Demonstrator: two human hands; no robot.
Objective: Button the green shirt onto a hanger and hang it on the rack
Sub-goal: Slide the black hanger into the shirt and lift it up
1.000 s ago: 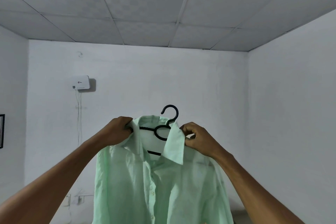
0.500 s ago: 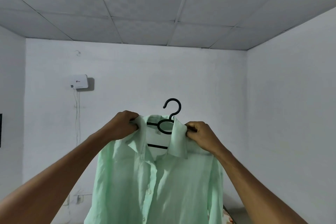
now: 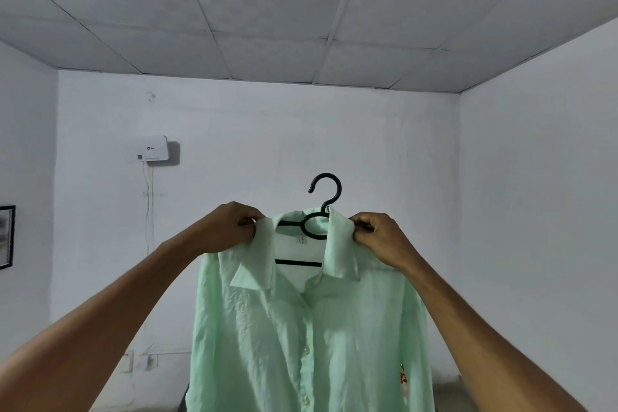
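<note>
The light green shirt (image 3: 307,328) hangs in front of me on a black plastic hanger (image 3: 326,191), whose hook sticks up above the collar. Its front is buttoned below the open collar. My left hand (image 3: 230,227) pinches the left shoulder of the shirt beside the collar. My right hand (image 3: 378,237) pinches the right shoulder at the same height. Both arms are stretched out and raised, and the shirt hangs straight down between them. No rack is in view.
White walls and a tiled ceiling surround me. A white box (image 3: 153,148) with a cable running down is mounted on the far wall at the left. A framed picture (image 3: 6,236) hangs at the left edge. Wall sockets (image 3: 138,359) sit low on the far wall.
Both hands have raised the shirt and hanger a little and moved apart towards the shoulders. The collar now lies flatter and the shirt hangs straighter.
</note>
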